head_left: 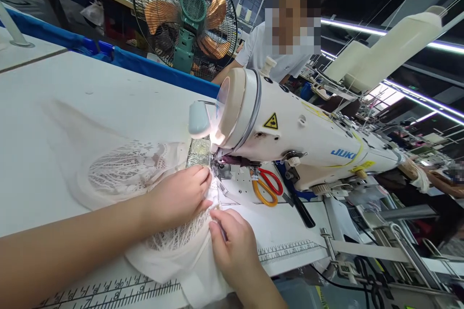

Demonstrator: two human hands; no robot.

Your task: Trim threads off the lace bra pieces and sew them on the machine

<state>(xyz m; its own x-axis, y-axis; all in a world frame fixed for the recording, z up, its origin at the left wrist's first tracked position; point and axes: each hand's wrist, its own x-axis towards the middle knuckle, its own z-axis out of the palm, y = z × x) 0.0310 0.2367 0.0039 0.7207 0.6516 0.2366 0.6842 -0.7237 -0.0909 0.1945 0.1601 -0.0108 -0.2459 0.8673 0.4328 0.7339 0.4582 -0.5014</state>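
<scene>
- White lace fabric (123, 169) lies on the counter (105, 89), its edge running to the presser foot (214, 164) of the JUKI sewing machine (300, 130).
- Left grip: hand (181, 193) flat over the lace, fingers together just beside the foot; cannot tell whether it pinches.
- Right grip: hand (235, 244) narrow, thumb and forefinger apparently pinching the edge nearer the wearer.
- Judgement: guide lightly, without pulling; sheer lace probably stretches or puckers under tension.
- Left fingertips sit very near the needle area; best kept beside its line.
- Loose folds by the left forearm want smoothing, lest they catch underneath.
- Scissors (268, 188) rest right of the foot; fabric should clear them.
</scene>
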